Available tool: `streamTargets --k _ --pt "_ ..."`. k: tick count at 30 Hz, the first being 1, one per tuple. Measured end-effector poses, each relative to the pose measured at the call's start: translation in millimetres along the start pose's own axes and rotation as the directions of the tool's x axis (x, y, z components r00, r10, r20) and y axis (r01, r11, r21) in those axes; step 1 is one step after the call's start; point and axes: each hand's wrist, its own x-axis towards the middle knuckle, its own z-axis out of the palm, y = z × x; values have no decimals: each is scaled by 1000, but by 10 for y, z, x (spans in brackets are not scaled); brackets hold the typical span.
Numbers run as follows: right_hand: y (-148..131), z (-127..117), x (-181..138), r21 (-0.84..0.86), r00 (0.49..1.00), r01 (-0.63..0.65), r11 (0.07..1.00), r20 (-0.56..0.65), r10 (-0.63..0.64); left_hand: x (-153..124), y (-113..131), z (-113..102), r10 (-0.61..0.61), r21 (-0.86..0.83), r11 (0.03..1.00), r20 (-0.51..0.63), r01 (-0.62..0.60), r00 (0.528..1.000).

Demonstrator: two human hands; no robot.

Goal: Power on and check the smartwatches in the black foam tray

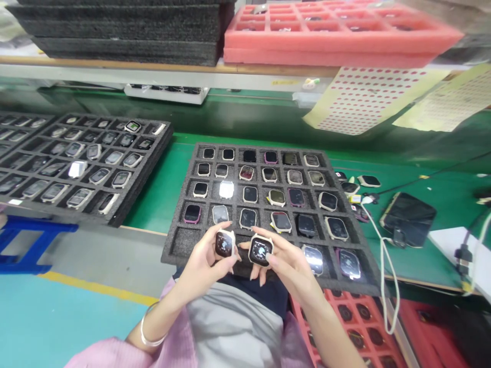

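My left hand (209,258) is closed around a smartwatch case (224,244) in a pale frame, its dark screen lit with a small graphic. Beside it, my right hand (286,260) grips a second smartwatch case (261,250), also pale-framed, showing a lit round dial; the thumb rests at the screen's lower right edge. Both watches are held strapless, side by side, over the near edge of a dark grey foam tray (184,244). Many similar watch cases, some purple-framed, some pale or black, lie in the tray's compartments.
More foam trays of watches (143,176) stand at left. Right of the middle tray are a black device (408,219), white cables (384,266) and loose watches. Red foam trays (355,327) sit below right. Above, a shelf carries black foam (123,30), pink foam (337,46) and hanging sticker sheets (360,97).
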Motion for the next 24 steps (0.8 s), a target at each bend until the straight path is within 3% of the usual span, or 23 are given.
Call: streamTargets --k 6,11,24 --pt "77 14 -2 -33 998 -15 999 -68 12 -19 16 -27 -92 -176 979 61 102 994" --pt "128 65 -28 -17 988 -24 1000 -150 21 -42 6 -23 -138 -148 978 77 148 987" --pt "142 70 -35 -35 986 -1 999 -165 -5 -60 -6 -23 -98 -96 989 109 108 989"
